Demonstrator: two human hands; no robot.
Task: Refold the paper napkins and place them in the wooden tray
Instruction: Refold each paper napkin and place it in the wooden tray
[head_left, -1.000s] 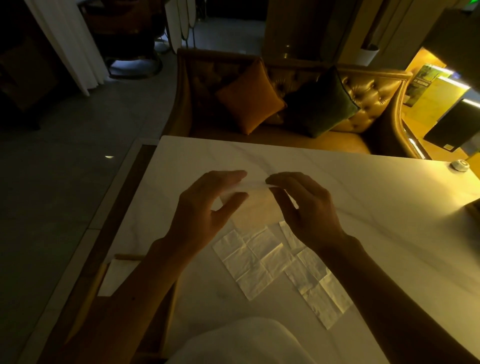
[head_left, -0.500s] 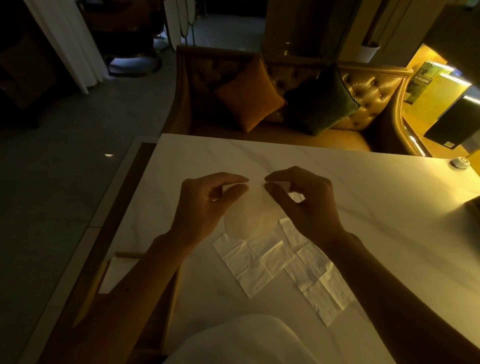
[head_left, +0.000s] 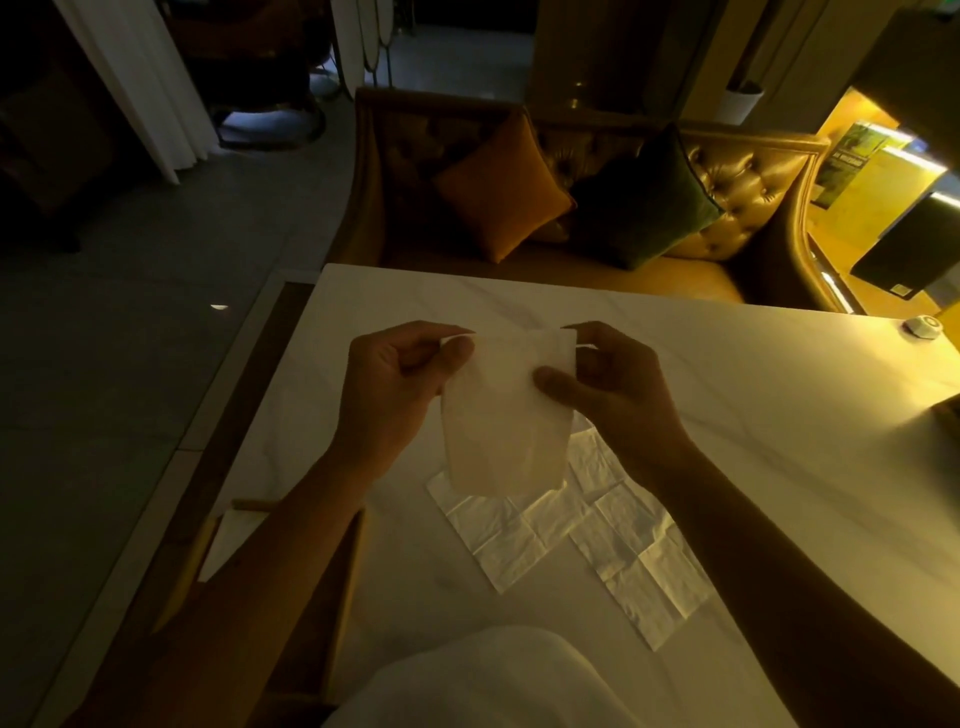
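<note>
The table (head_left: 727, 415) fills most of my view, pale marble lit from the right. I work over its near middle, where the light reaches the paper. The tray (head_left: 193, 558) sits at the table's left edge, close by my left forearm, which hides part of it. Something white lies in it, perhaps a napkin already folded, though it is too dim to say. I judge the tray is put there so a finished fold needs only a short carry to the left.

Two flat napkins (head_left: 519, 540) lie opened out on the table in front of me, creases showing. They either touch or overlap at the far end; I cannot tell which. I think they wait their turn.

Above them I hold one napkin (head_left: 498, 421) clear of the table. It hangs from its top edge, with its lower edge over the flat ones. My left hand (head_left: 395, 384) pinches the top left corner between thumb and forefinger, the other fingers curled in. My right hand (head_left: 618, 384) pinches the top right corner the same way, thumb (head_left: 550, 387) on the near face. Holding both corners makes it hang square, so the edges can be matched. It looks partly folded, and the next crease is not yet made.
</note>
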